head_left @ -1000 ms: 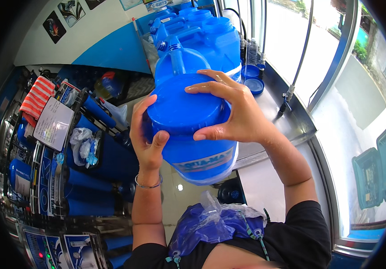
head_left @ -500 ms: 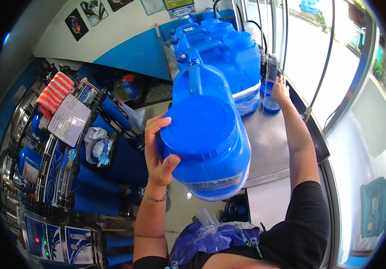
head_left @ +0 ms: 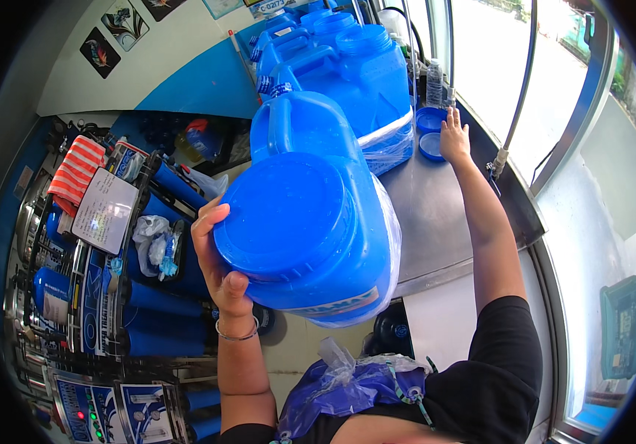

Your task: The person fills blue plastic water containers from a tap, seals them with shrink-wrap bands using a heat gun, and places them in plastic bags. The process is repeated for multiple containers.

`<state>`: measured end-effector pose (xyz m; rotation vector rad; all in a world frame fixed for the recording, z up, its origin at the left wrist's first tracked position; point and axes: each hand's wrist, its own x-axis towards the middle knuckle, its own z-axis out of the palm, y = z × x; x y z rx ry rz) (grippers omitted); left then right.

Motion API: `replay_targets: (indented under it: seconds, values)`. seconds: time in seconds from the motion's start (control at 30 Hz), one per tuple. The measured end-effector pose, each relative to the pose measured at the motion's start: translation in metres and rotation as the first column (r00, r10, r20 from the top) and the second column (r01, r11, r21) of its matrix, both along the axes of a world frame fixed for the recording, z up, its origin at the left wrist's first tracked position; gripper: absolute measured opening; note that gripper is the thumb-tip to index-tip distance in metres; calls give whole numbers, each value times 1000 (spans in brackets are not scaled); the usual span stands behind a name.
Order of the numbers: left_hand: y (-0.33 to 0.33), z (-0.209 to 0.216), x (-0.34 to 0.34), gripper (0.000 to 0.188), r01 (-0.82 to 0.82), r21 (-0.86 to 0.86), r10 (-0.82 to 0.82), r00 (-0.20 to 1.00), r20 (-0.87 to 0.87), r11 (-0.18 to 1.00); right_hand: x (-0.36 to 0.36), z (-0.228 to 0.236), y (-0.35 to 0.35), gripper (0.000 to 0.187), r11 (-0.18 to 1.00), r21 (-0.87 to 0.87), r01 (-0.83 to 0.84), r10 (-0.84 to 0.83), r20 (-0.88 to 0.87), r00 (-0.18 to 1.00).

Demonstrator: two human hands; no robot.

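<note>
A large blue water jug [head_left: 366, 222] is tilted toward me. Its wide screw cap [head_left: 288, 211] faces up, and clear plastic film wraps its lower side. My left hand [head_left: 222, 270] grips the left rim of this cap, thumb on the near side and fingers over the far edge. Whether the jug's base rests on anything is hidden. My right hand [head_left: 455, 138] reaches far out over the metal counter, fingers stretched and nothing held. It is right beside two loose blue caps, a nearer one [head_left: 430, 148] and a farther one [head_left: 430, 118].
Several more blue jugs [head_left: 384, 96] line the counter [head_left: 436, 214] behind, the closest with an uncapped wide mouth. A clear bottle [head_left: 434, 83] stands past the caps. Window glass borders the right. On the left are blue filter tanks [head_left: 163, 325], a whiteboard [head_left: 107, 209] and a striped cloth [head_left: 79, 170].
The jug and my left hand have shifted left in view, and the cap now looks nearer. My right hand remains stretched out beside the loose caps.
</note>
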<state>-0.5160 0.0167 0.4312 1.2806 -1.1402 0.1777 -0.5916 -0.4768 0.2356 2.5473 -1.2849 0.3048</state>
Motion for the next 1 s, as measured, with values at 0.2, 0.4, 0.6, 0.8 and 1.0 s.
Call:
replay_targets:
  seconds: [0.2,0.4,0.6,0.8,1.0]
  values:
    - [0,-1,1,85,-5,0,5,1000,7,1000,-4,2,7,30,998,55,-43,39,70,997]
    - [0,-3,3,84,3,-10,-3,1000,6,1000,-6,-1,8,25,997,57,-50,46,70,996]
    - [0,-1,4,83,29,-20,-29,1000,6,999,-5,-15,11,24,996,24,-83,75,225,971]
    - [2,1,5,81,69,10,-69,997,23,998,-8,-29,7,38,943,280,-180,83,326,942]
    - [2,4,9,75,207,4,-207,978,22,978,-27,60,87,34,896,200,-397,-15,906,423]
